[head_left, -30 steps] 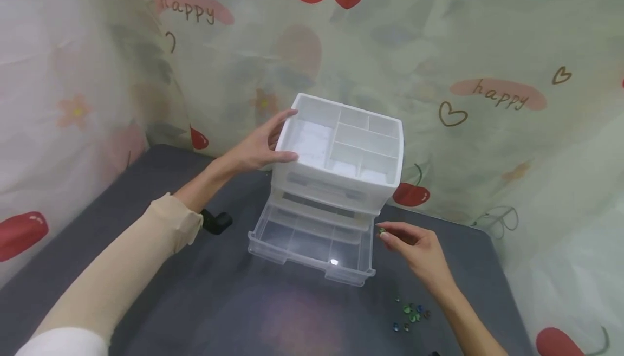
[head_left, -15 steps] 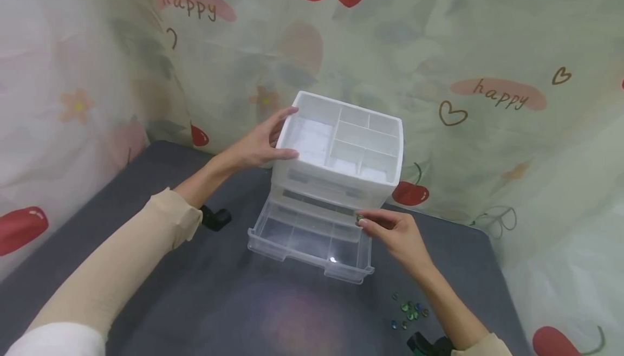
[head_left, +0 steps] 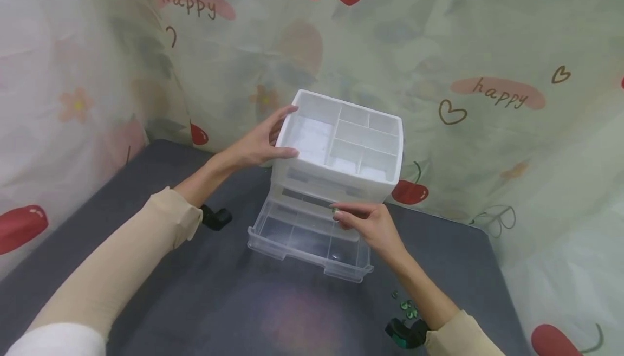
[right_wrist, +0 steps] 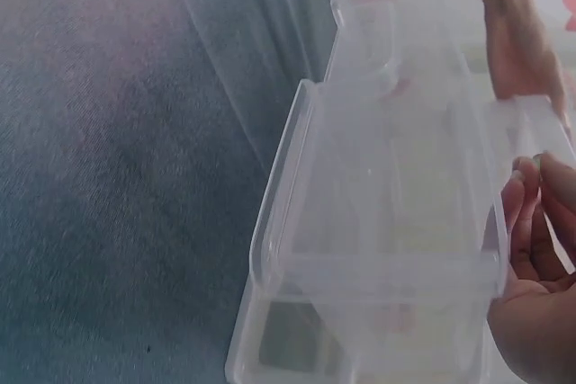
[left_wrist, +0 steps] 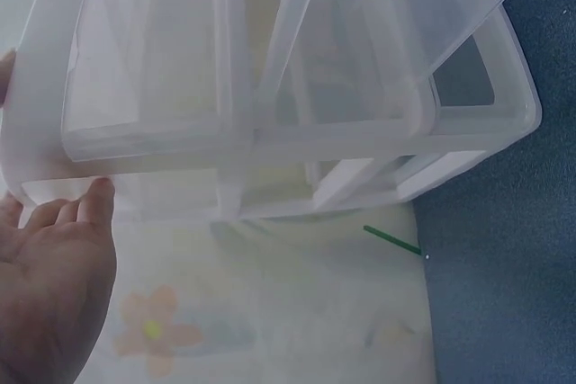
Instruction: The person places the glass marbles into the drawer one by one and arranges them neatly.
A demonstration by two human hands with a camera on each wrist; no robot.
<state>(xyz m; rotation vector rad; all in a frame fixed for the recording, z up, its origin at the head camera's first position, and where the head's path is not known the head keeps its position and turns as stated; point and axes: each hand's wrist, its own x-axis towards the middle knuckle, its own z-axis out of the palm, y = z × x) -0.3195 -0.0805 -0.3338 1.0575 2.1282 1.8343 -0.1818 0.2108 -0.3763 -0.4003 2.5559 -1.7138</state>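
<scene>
A white drawer organizer (head_left: 336, 181) with a divided top stands tilted in the head view. My left hand (head_left: 255, 142) grips its upper left rim, thumb at the front; the left wrist view shows the fingers (left_wrist: 97, 204) at its side wall. Below, a clear drawer (head_left: 287, 253) is pulled out. Over this drawer, my right hand (head_left: 374, 228) pinches a small green glass bead (head_left: 335, 211) between thumb and forefinger. The right wrist view has the fingers (right_wrist: 522, 191) beside the clear plastic. A shiny spot shows in the drawer, too small to identify.
Several green glass beads (head_left: 408, 307) lie on the dark grey tabletop (head_left: 214, 285), partly covered by the right forearm and its black wrist device (head_left: 407, 334). A printed curtain (head_left: 429, 36) hangs close behind the organizer.
My right hand has moved left, carrying the bead from beside the drawer to above it. My left hand keeps its grip on the organizer.
</scene>
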